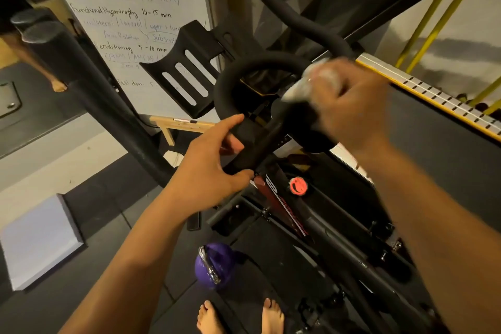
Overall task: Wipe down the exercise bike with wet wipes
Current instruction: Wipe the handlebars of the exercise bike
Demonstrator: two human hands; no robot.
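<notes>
two hands on the bars: your left hand [214, 163] is wrapped round the near left stretch of the handlebar [260, 61], fingers over the top and thumb underneath. your right hand [352, 108] is curled round a bunched-up wet wipe [309, 81], pressing it on the right side of the loop. it's blurred, so i can't tell exactly how the fingers sit. the exercise bike [287, 209] is straight in front of you, bars far, frame and red knob [297, 186] nearer your feet. tips: brace the bar with the left hand, wrap the wipe right round the bar instead of skimming the top, and work along the curve in one direction. i'd guess the patch under your left hand gets missed unless you swap grip.
</notes>
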